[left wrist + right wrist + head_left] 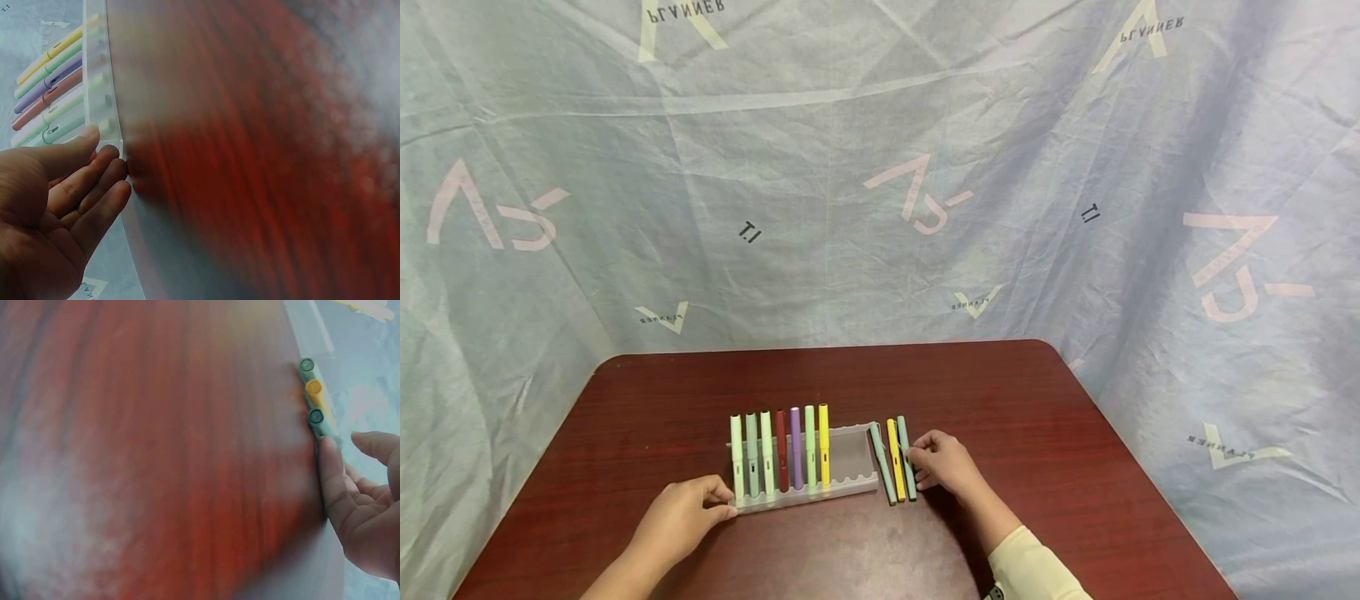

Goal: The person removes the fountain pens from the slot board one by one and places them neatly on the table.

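A clear pen rack [854, 454] lies on the table, with several pens side by side in its left part: pale green, green, a dark red pen [782, 450], a purple pen [796, 450] and a yellow pen [824, 446]. My left hand [681, 517] pinches the rack's near left corner between thumb and fingers. Just right of the rack lie three pens: a grey-green pen [882, 462], a yellow-and-black pen [895, 461] and another grey-green pen [907, 458]. Fingers of my right hand [949, 463] touch that outermost one; its thumb [372, 445] stands apart in the right wrist view.
The dark red wooden table [1000, 392] has rounded far corners. Grey printed cloth [820, 167] hangs behind it and along both sides. Bare tabletop shows around the rack and the loose pens.
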A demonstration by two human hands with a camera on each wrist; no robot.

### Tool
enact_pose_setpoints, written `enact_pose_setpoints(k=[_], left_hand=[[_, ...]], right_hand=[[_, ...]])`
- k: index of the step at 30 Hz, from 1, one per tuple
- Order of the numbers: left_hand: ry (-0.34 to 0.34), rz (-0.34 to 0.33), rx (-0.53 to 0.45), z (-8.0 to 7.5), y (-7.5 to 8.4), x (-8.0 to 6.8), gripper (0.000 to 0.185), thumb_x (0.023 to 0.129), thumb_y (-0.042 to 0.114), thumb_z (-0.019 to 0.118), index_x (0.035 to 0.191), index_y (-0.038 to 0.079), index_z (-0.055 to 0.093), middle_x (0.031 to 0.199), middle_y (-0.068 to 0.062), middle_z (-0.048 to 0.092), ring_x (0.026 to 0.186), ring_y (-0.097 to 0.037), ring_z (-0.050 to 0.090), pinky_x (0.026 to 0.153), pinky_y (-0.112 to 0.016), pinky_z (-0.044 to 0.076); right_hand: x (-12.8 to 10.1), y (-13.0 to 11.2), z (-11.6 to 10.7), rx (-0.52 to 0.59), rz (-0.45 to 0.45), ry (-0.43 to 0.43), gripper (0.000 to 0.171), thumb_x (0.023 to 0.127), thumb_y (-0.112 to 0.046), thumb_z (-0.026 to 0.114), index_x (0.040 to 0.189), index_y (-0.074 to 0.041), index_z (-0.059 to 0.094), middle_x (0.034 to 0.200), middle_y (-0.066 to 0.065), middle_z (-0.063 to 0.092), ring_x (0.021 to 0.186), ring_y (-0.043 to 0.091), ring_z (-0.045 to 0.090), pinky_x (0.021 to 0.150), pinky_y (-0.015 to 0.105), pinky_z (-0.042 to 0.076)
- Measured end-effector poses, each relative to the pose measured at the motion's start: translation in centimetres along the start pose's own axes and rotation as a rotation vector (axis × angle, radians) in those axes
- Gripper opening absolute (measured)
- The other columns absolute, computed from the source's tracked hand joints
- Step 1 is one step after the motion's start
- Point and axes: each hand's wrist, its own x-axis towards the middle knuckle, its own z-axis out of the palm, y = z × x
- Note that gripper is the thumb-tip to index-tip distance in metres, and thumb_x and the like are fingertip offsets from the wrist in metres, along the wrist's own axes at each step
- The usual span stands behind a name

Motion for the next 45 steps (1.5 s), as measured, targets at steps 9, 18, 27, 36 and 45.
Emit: enact_pose_setpoints(k=[9, 18, 27, 36, 45], left_hand=[[0.007, -0.005, -0.007, 0.1, 0.1, -0.1, 0.015, 0.078, 0.023, 0.081, 0.083, 0.029, 0.068, 0.081, 0.013, 0.072, 0.082, -0.016, 0.069, 0.076, -0.043, 0.055], [-0.013, -0.015, -0.023, 0.1, 0.1, 0.0, 0.014, 0.079, 0.024, 0.081, 0.084, 0.028, 0.068, 0.081, 0.014, 0.071, 0.079, -0.013, 0.068, 0.073, -0.040, 0.055], [-0.006, -0.019, -0.026, 0.1, 0.1, 0.1, 0.015, 0.079, 0.023, 0.081, 0.083, 0.028, 0.067, 0.080, 0.014, 0.071, 0.079, -0.011, 0.068, 0.073, -0.039, 0.055], [0.000, -0.021, -0.025, 0.0, 0.0, 0.0, 0.015, 0.079, 0.023, 0.081, 0.082, 0.029, 0.067, 0.080, 0.015, 0.071, 0.080, -0.012, 0.068, 0.075, -0.040, 0.055], [-0.004, -0.020, -0.019, -0.1, 0.0, -0.1, 0.015, 0.079, 0.024, 0.081, 0.083, 0.029, 0.068, 0.081, 0.014, 0.072, 0.082, -0.015, 0.069, 0.076, -0.042, 0.055]], right_hand=[[0.1, -1.7, 0.1, -0.033, -0.044, 0.055, 0.032, 0.096, -0.033, 0.063, 0.101, -0.001, 0.062, 0.085, 0.018, 0.065, 0.061, 0.024, 0.064, 0.054, 0.038, 0.059], [-0.3, -4.9, 0.9, 0.089, -0.177, -0.094, 0.038, 0.097, -0.031, 0.063, 0.104, 0.006, 0.060, 0.088, 0.022, 0.064, 0.072, 0.027, 0.066, 0.070, 0.045, 0.060], [-0.5, -6.3, 2.7, 0.020, -0.273, -0.184, 0.038, 0.097, -0.034, 0.062, 0.115, -0.001, 0.064, 0.104, 0.023, 0.069, 0.096, 0.038, 0.070, 0.082, 0.042, 0.059], [-0.3, -6.3, 6.4, -0.196, -0.307, -0.197, 0.041, 0.094, -0.039, 0.065, 0.121, -0.008, 0.068, 0.111, 0.002, 0.070, 0.089, 0.020, 0.070, 0.074, 0.030, 0.057], [0.4, -6.2, 9.2, -0.219, -0.287, -0.165, 0.029, 0.090, -0.035, 0.071, 0.109, -0.012, 0.072, 0.096, 0.000, 0.071, 0.073, 0.013, 0.065, 0.063, 0.025, 0.053]])
